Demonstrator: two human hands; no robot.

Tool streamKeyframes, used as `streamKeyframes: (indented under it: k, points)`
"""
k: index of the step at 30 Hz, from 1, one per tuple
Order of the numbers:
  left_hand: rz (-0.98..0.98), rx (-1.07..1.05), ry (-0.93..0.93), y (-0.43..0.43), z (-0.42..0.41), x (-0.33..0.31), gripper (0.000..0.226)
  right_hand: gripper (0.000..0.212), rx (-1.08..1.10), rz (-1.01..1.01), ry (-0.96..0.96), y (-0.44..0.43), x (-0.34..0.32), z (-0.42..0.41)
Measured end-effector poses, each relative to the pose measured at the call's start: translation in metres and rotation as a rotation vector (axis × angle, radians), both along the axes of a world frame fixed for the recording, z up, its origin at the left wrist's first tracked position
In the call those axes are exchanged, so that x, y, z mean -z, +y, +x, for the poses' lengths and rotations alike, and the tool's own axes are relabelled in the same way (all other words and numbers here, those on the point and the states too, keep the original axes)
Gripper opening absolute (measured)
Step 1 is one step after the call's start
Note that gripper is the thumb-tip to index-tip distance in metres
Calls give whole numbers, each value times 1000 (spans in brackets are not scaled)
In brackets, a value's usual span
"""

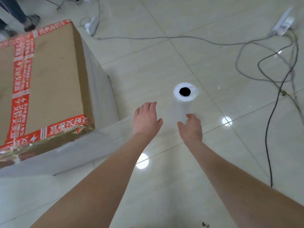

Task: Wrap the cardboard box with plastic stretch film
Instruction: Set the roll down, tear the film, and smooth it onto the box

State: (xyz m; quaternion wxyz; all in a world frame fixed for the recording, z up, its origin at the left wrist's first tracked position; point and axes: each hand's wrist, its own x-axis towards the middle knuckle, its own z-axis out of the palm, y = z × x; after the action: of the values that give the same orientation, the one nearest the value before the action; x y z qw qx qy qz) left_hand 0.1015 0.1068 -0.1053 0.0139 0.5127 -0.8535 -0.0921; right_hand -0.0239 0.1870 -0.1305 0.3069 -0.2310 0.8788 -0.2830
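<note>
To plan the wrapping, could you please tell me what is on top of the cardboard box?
Only red printed tape lies on the cardboard box, in crossing strips and along its edges; nothing stands on it. Its left part is out of frame; its contents are hidden.

Glossy pale floor tiles (189,178) reflecting lights, cables (269,99) trailing across.

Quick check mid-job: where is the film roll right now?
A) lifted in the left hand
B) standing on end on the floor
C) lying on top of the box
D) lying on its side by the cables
B: the film roll stands on end on the floor, core hole up, between the left hand and right hand.
</note>
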Motion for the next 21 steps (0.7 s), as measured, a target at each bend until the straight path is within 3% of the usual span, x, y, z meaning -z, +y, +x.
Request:
streamKeyframes:
  k: [4, 7, 15, 21]
  points:
    - [-131, 32, 6, -15, -23, 19, 67, 31, 0, -81, 101, -13, 22, -10]
    - [-218, 54, 14, -25, -32, 33, 62, 8, -99, -145, 306, -19, 40, -1]
    - [-467, 120, 128, -40, -32, 63, 43, 21, -375, -297, 649, -30, 70, -9]
    - [-462, 92, 163, -27, -27, 69, 37, 25, -445, -386, 850, -22, 54, -19]
